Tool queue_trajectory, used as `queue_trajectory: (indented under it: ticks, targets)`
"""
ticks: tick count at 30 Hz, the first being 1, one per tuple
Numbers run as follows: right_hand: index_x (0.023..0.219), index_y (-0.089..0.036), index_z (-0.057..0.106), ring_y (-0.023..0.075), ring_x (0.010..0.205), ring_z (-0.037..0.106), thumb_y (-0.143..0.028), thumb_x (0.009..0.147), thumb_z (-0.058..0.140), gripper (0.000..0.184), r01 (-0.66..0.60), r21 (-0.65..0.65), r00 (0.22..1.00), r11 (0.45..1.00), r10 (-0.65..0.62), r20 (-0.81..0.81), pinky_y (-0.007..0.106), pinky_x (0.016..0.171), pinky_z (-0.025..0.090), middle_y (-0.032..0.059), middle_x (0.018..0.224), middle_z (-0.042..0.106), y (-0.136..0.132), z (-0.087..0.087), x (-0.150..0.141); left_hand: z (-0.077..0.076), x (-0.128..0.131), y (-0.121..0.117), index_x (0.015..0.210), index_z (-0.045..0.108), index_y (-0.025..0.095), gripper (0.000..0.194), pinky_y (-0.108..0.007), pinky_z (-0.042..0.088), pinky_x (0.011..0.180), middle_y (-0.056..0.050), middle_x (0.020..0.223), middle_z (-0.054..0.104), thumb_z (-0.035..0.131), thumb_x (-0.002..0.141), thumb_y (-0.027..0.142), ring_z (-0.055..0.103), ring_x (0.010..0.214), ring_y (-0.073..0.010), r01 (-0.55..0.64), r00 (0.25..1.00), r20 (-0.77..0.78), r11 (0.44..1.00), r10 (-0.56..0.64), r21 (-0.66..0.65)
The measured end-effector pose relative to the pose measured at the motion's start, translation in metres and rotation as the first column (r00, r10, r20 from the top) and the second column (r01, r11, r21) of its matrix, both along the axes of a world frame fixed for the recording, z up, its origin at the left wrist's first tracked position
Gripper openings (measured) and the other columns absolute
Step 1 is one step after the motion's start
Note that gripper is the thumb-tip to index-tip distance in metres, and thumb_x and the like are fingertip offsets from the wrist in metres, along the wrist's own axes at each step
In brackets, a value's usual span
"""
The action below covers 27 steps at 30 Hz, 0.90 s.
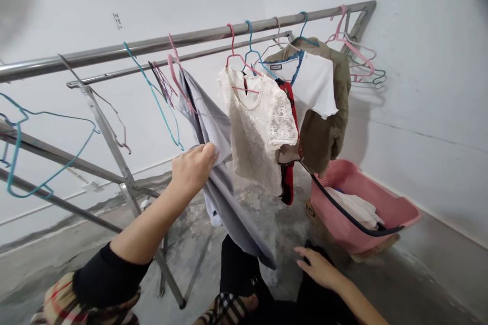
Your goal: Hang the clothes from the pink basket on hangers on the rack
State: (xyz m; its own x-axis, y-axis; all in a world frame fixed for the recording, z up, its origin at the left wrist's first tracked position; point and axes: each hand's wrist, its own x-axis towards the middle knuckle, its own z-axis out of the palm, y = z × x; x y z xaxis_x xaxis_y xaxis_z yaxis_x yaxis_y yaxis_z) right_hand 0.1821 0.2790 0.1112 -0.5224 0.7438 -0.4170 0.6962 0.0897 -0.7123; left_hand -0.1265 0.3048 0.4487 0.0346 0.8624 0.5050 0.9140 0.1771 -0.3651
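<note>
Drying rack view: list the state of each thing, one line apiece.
Left hand, gripping the garment below.
Grey garment, bunched in that hand.
Right hand, open, empty.
Lace blouse, hanging on a pink hanger.
White T-shirt, hanging on a blue hanger.
Teal hanger, empty.
Pink laundry basket, on the floor, holding white cloth.
</note>
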Motion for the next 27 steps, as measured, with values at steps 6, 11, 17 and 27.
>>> queue_trajectory:
  ticks: [6,11,17,27]
  targets:
    - [0.135,-0.009,0.054,0.0241,0.124,0.056,-0.034,0.084,0.044,0.058,0.001,0.0,0.999,1.0,-0.001,-0.045,0.034,0.108,0.039,0.0162,0.133,0.058,0.003,0.008,-0.003,-0.006,-0.03,0.033,0.112,0.058,0.025,0.031,-0.031,0.032,0.058,-0.01,0.099,0.073,0.045,0.092,0.043,0.067,0.084,-0.0288,-0.128,0.959,0.246,0.989,0.143,-0.074]
    - [0.135,-0.011,0.054,0.0241,0.124,0.055,-0.036,0.084,0.045,0.057,0.004,-0.012,0.998,1.0,-0.005,-0.058,0.035,0.108,0.039,0.0147,0.134,0.058,0.003,0.007,-0.005,-0.002,-0.039,0.06,0.11,0.062,0.02,0.034,-0.034,0.046,0.074,-0.008,0.098,0.07,0.056,0.089,0.045,0.065,0.095,-0.0271,-0.017,0.794,0.608,1.0,0.025,-0.019]
    - [0.137,-0.009,0.051,0.0248,0.125,0.054,-0.039,0.084,0.044,0.061,0.007,-0.025,0.996,1.0,-0.009,-0.086,0.037,0.11,0.037,0.0171,0.132,0.058,0.001,0.0,-0.004,-0.015,-0.011,0.057,0.121,0.057,0.018,0.038,-0.041,0.053,0.087,-0.008,0.122,0.058,0.062,0.088,0.036,0.06,0.108,-0.0248,0.167,0.707,0.707,0.976,-0.018,-0.142]
    - [0.154,-0.019,0.015,0.0313,0.136,0.04,-0.04,0.06,0.072,0.113,0.141,0.107,0.962,0.984,-0.111,-0.251,0.043,0.11,0.037,0.0149,0.158,0.019,0.003,0.063,-0.043,-0.073,0.078,0.005,0.078,0.064,0.019,0.022,-0.023,0.043,0.058,0.001,0.069,0.063,0.062,0.083,0.039,0.058,0.065,-0.0142,0.708,0.479,0.874,0.627,-0.089,-0.324]
